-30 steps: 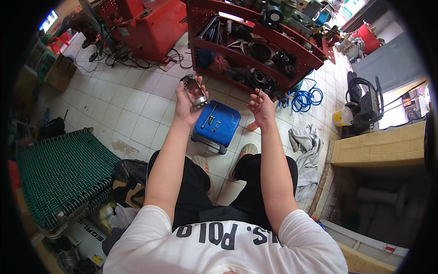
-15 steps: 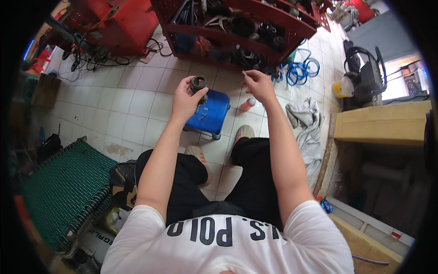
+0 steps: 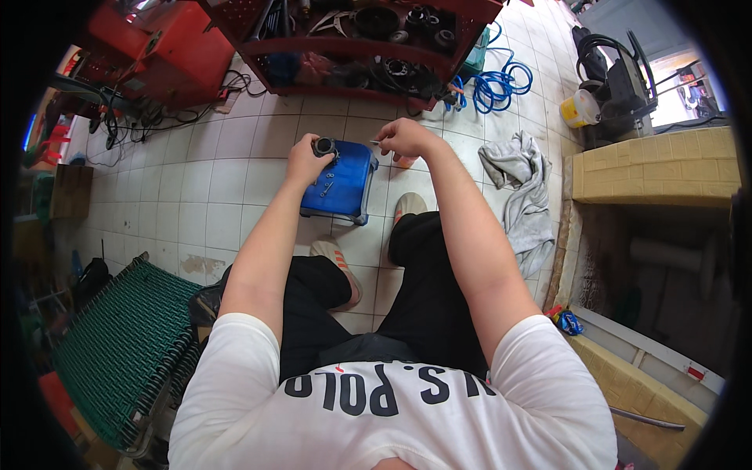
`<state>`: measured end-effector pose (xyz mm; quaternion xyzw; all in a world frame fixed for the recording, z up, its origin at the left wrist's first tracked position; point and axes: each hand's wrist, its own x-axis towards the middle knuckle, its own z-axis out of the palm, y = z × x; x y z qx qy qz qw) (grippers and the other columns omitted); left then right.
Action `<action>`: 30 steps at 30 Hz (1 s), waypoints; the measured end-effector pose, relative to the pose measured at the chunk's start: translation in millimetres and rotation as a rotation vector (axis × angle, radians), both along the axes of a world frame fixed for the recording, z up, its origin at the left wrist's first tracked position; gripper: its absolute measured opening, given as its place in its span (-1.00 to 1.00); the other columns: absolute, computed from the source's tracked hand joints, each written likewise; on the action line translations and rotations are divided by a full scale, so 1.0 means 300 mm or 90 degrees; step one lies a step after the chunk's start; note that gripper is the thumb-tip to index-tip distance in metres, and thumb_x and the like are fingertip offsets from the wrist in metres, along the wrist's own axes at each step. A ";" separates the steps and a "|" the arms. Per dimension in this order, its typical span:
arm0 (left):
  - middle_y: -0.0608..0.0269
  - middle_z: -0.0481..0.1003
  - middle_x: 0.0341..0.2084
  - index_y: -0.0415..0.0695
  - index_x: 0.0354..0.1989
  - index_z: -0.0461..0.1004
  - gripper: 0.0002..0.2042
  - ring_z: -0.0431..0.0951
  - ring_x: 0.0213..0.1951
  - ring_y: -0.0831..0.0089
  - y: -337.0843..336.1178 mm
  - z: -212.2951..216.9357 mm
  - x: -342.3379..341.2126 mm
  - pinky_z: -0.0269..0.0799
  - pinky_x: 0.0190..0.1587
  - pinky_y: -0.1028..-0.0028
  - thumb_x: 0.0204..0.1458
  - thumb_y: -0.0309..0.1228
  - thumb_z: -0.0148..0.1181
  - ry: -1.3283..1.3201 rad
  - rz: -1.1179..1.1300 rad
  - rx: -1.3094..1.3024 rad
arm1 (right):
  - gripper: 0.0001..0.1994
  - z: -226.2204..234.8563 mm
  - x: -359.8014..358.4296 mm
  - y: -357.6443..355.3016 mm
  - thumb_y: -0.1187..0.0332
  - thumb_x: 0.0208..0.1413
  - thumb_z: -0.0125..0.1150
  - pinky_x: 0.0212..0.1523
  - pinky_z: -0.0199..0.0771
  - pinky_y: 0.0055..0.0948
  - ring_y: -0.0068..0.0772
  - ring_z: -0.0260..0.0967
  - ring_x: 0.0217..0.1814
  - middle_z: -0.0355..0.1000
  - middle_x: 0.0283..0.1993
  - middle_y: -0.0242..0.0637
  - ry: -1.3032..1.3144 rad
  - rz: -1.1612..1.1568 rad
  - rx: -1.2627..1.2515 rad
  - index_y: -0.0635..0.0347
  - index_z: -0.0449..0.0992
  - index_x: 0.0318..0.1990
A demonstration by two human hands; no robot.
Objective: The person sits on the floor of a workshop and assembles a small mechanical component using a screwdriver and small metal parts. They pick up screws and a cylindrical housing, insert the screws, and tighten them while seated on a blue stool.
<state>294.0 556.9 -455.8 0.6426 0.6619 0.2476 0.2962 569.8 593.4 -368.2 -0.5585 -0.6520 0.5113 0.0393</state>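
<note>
a dark round part [image 3: 323,146] sits gripped in the left hand [image 3: 307,160], just above the blue stool [image 3: 340,184]. at three o'clock of it the right hand [image 3: 403,138] pinches a thin metal pin [image 3: 375,142]. a red shelf rack [image 3: 360,47] stands at twelve o'clock, a grey cloth [image 3: 517,176] further out at three.

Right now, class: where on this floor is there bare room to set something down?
Bare tiles lie between the blue stool, the red cabinet and the green mat. Crowded: around the red shelf, blue hose and grey cloth.
</note>
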 end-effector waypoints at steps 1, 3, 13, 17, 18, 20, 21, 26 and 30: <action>-0.01 0.61 -0.12 -0.18 0.02 0.47 -0.48 0.61 -0.01 0.08 -0.002 -0.019 -0.011 0.49 0.08 0.25 -0.14 -0.35 0.52 0.004 0.004 -0.003 | -0.64 0.004 -0.003 0.001 0.38 0.07 0.23 -0.22 0.62 -0.38 -0.38 0.62 -0.33 0.67 -0.21 -0.24 0.007 -0.003 -0.001 0.24 0.63 0.04; 0.00 0.61 -0.11 -0.17 0.04 0.47 -0.47 0.61 0.00 0.09 -0.004 -0.032 -0.009 0.49 0.08 0.25 -0.14 -0.35 0.52 -0.006 0.011 -0.002 | -0.62 -0.008 0.005 0.009 0.35 0.12 0.20 -0.23 0.63 -0.39 -0.41 0.62 -0.30 0.67 -0.18 -0.27 0.000 0.007 -0.004 0.22 0.59 0.10; 0.02 0.58 -0.07 -0.14 0.03 0.48 -0.46 0.57 0.01 0.07 -0.070 -0.089 -0.010 0.48 0.09 0.21 -0.14 -0.29 0.54 0.047 0.050 0.036 | -0.62 -0.010 -0.023 0.003 0.38 0.07 0.26 -0.23 0.62 -0.42 -0.39 0.62 -0.35 0.67 -0.20 -0.23 0.011 -0.020 -0.023 0.26 0.61 0.06; 0.05 0.60 -0.15 -0.18 -0.10 0.56 -0.58 0.61 -0.08 0.13 -0.135 -0.154 -0.009 0.51 0.02 0.25 -0.10 -0.25 0.52 0.126 0.045 -0.098 | -0.63 -0.002 -0.020 0.000 0.37 0.08 0.26 -0.24 0.62 -0.41 -0.40 0.62 -0.34 0.67 -0.21 -0.25 0.015 -0.020 -0.021 0.25 0.62 0.05; 0.09 0.59 -0.13 -0.13 -0.16 0.63 -0.69 0.59 -0.03 0.13 -0.146 -0.173 -0.009 0.51 0.04 0.19 -0.05 -0.25 0.46 0.146 0.035 -0.116 | -0.63 -0.003 -0.022 0.001 0.37 0.08 0.26 -0.24 0.62 -0.41 -0.40 0.62 -0.34 0.67 -0.21 -0.25 0.020 -0.017 -0.020 0.25 0.62 0.05; 0.10 0.60 -0.13 -0.11 -0.18 0.65 -0.73 0.60 -0.03 0.12 -0.141 -0.196 -0.005 0.51 0.04 0.19 -0.02 -0.26 0.44 0.154 0.037 -0.105 | -0.64 -0.006 -0.022 0.001 0.36 0.08 0.26 -0.24 0.62 -0.40 -0.40 0.63 -0.33 0.67 -0.21 -0.26 0.021 -0.016 -0.017 0.24 0.62 0.05; 0.10 0.61 -0.13 -0.11 -0.19 0.66 -0.75 0.60 -0.03 0.12 -0.138 -0.202 0.003 0.52 0.04 0.19 -0.01 -0.27 0.42 0.157 0.036 -0.099 | -0.64 -0.008 -0.024 0.001 0.36 0.08 0.26 -0.24 0.62 -0.39 -0.39 0.63 -0.33 0.67 -0.20 -0.26 0.018 -0.016 -0.017 0.23 0.62 0.05; 0.06 0.62 -0.12 -0.11 -0.20 0.69 -0.77 0.62 -0.05 0.09 -0.110 -0.205 0.041 0.54 0.02 0.18 0.00 -0.30 0.41 0.208 0.017 -0.167 | -0.64 -0.023 -0.004 0.010 0.37 0.08 0.26 -0.23 0.61 -0.37 -0.39 0.63 -0.31 0.67 -0.19 -0.26 0.011 -0.027 -0.022 0.22 0.63 0.04; 0.05 0.62 -0.13 -0.10 -0.23 0.70 -0.80 0.63 -0.06 0.05 -0.105 -0.242 0.031 0.55 0.00 0.16 -0.01 -0.33 0.39 0.246 -0.016 -0.138 | -0.65 -0.027 -0.004 0.012 0.38 0.08 0.25 -0.22 0.62 -0.39 -0.38 0.63 -0.31 0.66 -0.19 -0.24 0.022 -0.032 -0.027 0.23 0.63 0.04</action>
